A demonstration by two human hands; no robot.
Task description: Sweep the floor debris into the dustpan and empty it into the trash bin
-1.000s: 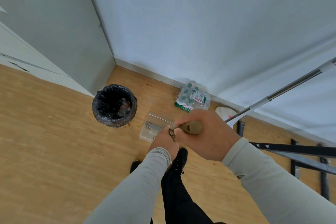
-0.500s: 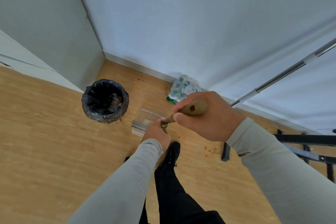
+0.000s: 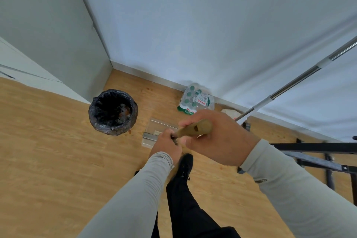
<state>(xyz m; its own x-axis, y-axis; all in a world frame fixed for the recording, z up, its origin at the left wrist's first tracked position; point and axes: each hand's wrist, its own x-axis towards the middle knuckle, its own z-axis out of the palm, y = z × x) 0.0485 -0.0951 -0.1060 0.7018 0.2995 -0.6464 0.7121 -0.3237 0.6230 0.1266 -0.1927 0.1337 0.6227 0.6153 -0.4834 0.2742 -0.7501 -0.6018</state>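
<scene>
The dustpan point(image 3: 154, 131), clear plastic, lies flat on the floor point(image 3: 48, 150) just ahead of our left hand point(image 3: 166, 145) and partly hidden by it. The end toward the wall point(image 3: 212, 35) is a clear sloped panel; the end toward us shows a ribbed strip. We cannot tell which end is the mouth, and any load in it is not readable.

The bin point(image 3: 113, 111), lined with a black bag and showing brownish scraps inside, stands on the floor left of the dustpan, close but not touching. A few crumbs sit at the bin's foot.

Both hands are wrapped around the broom handle point(image 3: 195, 129). The right hand point(image 3: 218, 139) grips the tan upper end, fingers curled round it. The left hand holds lower, where the shaft narrows and darkens. The handle's long axis runs from upper right down to lower left, toward the dustpan. The broom head is hidden under the hands.

Key relation: the dustpan sits between hands and bin, and the left hand is the nearer one to both. Judgement: the coming move goes leftward, dustpan to bin, with a short carry.

Further out: a pack of green-capped bottles point(image 3: 195, 100) against the wall, a metal pole point(image 3: 289, 87) slanting in from the right, a black frame point(image 3: 318, 156) on the floor at right, our shoe point(image 3: 185, 164) below the hands.
</scene>
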